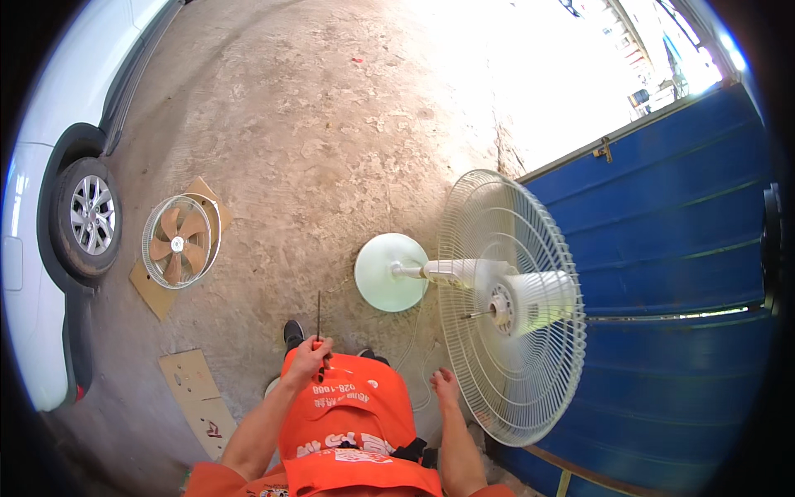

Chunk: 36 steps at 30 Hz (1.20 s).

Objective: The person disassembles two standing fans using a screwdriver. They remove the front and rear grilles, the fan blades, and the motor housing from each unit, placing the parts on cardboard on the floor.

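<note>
My left hand point(310, 359) is closed around a screwdriver point(318, 329) with a red and black handle, its long shaft pointing away from me. To the right stands a white pedestal fan point(535, 304) on a round base point(390, 273). Its rear wire guard point(475, 379) is mounted, and the bare motor shaft sticks out at the centre. My right hand point(445, 384) is just left of the guard's lower edge, fingers partly curled; whether it touches the guard or holds something small is not clear. A brown five-blade fan blade point(177, 244) lies in a round front guard point(146, 248) on the floor at left.
A white vehicle with a wheel point(90, 214) stands along the left. Cardboard pieces point(197, 391) lie on the concrete floor, one partly under the guard. Blue metal panels point(671, 248) stand behind the fan at right. A thin cord point(415, 329) runs along the floor near the base.
</note>
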### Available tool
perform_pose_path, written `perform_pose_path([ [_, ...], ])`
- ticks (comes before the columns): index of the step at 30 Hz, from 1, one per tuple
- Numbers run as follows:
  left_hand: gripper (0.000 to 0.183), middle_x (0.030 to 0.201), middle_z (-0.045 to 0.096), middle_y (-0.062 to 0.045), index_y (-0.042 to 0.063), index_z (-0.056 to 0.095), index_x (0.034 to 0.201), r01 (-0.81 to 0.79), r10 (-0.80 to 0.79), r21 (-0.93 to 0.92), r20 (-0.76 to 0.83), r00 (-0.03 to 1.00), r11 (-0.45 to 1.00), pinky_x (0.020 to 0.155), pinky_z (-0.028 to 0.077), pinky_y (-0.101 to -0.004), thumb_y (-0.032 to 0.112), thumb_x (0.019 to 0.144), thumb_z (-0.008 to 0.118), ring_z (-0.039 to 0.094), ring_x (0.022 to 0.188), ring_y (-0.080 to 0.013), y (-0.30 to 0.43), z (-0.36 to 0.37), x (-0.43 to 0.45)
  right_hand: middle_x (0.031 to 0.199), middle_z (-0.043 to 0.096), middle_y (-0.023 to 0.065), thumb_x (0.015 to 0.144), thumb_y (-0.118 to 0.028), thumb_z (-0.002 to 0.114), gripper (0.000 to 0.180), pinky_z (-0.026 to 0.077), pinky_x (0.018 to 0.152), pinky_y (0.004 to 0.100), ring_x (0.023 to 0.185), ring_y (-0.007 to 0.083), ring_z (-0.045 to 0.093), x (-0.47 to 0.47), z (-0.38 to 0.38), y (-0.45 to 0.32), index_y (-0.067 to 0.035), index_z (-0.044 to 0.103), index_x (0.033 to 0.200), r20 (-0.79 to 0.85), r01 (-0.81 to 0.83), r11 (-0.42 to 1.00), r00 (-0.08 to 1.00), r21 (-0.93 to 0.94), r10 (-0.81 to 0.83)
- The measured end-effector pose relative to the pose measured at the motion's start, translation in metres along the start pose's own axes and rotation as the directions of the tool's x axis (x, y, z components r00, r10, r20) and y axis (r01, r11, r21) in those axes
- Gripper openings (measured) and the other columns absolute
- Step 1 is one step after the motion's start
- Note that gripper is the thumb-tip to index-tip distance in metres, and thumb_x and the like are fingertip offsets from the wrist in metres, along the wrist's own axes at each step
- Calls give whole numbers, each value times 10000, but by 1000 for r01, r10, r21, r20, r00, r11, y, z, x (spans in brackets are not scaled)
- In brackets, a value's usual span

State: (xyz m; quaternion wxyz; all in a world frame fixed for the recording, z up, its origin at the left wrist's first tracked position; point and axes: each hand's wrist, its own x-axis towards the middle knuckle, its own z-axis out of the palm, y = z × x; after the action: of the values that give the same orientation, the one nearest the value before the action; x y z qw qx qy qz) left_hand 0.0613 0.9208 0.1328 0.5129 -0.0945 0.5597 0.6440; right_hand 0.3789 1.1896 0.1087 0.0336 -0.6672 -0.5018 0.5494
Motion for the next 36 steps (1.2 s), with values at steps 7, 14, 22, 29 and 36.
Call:
perform_pose_path([
  [7, 175, 752, 615, -34, 33, 599, 931, 73, -87, -214, -59, 994, 974, 527, 504, -271, 187, 978, 667, 597, 542, -119, -114, 30, 68, 1225, 651, 71, 976, -226, 637, 512, 529, 738, 331, 1034, 188, 661, 188, 157, 19, -71, 488, 1440, 33, -18, 975, 999, 220, 11],
  [14, 183, 771, 620, -52, 27, 613, 974, 158, -236, -426, -137, 962, 891, 581, 510, -279, 193, 967, 690, 604, 600, -136, -214, -12, 65, 1472, 408, 78, 966, -517, 567, 662, 364, 1105, 475, 1382, 279, 397, 417, 251, -20, -102, 394, 1451, 54, -260, 656, 947, 708, 317],
  [22, 266, 812, 632, -69, 1, 581, 1118, 86, -213, -466, -229, 950, 881, 591, 535, -319, 174, 959, 706, 607, 617, -148, -207, -48, 62, 1533, 375, -2, 964, -452, 544, 591, 418, 983, 434, 1354, 226, 397, 476, 268, -17, -234, 393, 1492, 96, -203, 595, 974, 778, 206],
  [29, 364, 873, 666, -40, 60, 604, 1249, 118, -211, -322, -274, 938, 939, 547, 479, -256, 258, 957, 696, 589, 622, -114, -205, -75, 60, 1023, 612, -43, 931, -463, 538, 313, 422, 798, 375, 858, 186, 566, 472, 275, -5, -193, 608, 1073, -75, -65, 603, 976, 795, 203],
  [36, 302, 835, 669, -59, 54, 564, 1195, 138, -224, -359, -212, 951, 923, 533, 493, -276, 186, 952, 687, 614, 597, -141, -170, -77, 37, 748, 702, -35, 932, -361, 582, 274, 497, 857, 462, 758, 165, 663, 336, 324, -111, -186, 635, 728, 374, -330, 261, 916, 907, -144],
])
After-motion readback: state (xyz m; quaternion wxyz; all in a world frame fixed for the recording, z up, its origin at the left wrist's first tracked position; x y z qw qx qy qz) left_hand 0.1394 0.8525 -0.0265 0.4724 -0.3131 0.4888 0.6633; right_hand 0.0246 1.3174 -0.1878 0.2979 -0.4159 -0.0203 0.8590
